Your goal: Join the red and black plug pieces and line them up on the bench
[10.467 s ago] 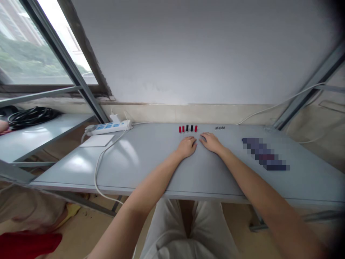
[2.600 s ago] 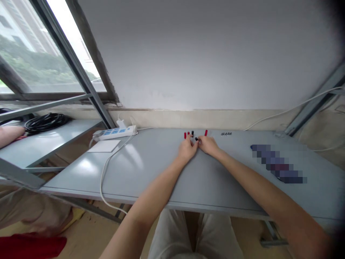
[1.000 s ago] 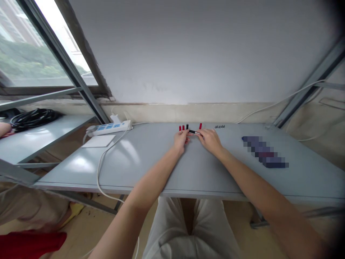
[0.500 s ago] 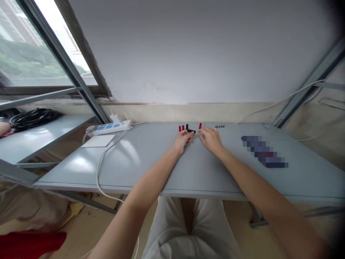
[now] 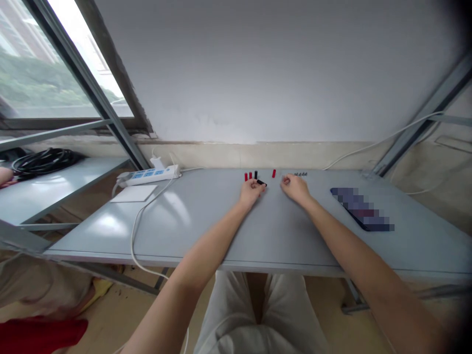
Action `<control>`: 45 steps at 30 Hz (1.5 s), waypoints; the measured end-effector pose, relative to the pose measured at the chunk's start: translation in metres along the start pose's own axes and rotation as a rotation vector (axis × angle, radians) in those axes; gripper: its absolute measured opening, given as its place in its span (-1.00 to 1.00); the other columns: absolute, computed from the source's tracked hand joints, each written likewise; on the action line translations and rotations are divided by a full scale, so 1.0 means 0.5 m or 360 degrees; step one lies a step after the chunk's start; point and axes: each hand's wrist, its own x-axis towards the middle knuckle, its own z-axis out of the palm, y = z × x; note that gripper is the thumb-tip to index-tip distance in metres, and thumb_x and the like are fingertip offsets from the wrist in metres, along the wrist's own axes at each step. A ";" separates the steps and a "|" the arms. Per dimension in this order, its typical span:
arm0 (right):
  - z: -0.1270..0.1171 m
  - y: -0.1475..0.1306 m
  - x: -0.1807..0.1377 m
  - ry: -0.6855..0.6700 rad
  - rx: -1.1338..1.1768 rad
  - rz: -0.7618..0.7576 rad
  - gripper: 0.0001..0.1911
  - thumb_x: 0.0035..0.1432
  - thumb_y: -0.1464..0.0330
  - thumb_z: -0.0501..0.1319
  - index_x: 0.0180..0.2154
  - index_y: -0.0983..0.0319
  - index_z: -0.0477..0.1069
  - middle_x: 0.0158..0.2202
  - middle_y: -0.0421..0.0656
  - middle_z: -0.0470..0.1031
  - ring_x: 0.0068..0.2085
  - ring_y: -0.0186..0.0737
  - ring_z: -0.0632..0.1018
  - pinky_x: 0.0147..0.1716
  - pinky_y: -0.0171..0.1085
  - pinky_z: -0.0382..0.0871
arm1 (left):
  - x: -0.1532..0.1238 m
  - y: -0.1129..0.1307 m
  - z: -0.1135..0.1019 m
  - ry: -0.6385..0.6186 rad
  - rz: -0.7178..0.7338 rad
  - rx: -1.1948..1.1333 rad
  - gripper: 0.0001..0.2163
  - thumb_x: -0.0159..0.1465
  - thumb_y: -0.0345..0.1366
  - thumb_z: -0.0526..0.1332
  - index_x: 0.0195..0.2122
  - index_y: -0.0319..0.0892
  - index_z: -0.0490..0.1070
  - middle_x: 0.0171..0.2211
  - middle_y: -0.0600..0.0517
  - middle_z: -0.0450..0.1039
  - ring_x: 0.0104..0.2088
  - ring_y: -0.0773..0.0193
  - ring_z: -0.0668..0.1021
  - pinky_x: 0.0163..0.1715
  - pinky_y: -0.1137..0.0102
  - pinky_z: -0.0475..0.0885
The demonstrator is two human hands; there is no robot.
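My left hand (image 5: pixel 251 191) rests on the grey table (image 5: pixel 206 221) and pinches a small black cylinder (image 5: pixel 261 183) in its fingertips. Just beyond it stand two red cylinders (image 5: pixel 248 176) and a black one (image 5: pixel 255 174); another red cylinder (image 5: pixel 273 173) stands alone to the right. My right hand (image 5: pixel 294 186) lies apart from the left with its fingers curled shut, just in front of a row of small metal pieces (image 5: pixel 300 174). What its fingers hold, if anything, is hidden.
A dark flat object (image 5: pixel 363 209) lies on the table to the right. A white power strip (image 5: pixel 149 174) with a trailing cable (image 5: pixel 134 231) and a white sheet (image 5: pixel 133 193) sit at the left. Coiled black cable (image 5: pixel 42 160) lies on a side shelf, near another person's hand (image 5: pixel 4 175).
My hands have drawn apart. The black cylinder stayed with my left hand, while my right hand moved right toward the metal pieces with its fingers closed.
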 end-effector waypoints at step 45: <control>0.090 0.039 0.076 -0.0049 0.0249 0.0310 -0.77 0.05 0.29 0.18 -0.29 0.25 0.53 -0.30 -0.03 0.55 -0.25 -0.19 0.53 -0.28 -0.30 0.31 | 0.150 -0.017 0.133 0.0009 0.0101 0.1294 -0.82 0.13 -0.31 0.20 -0.27 -0.28 0.45 -0.23 -0.25 0.49 -0.16 0.02 0.51 -0.19 0.22 0.37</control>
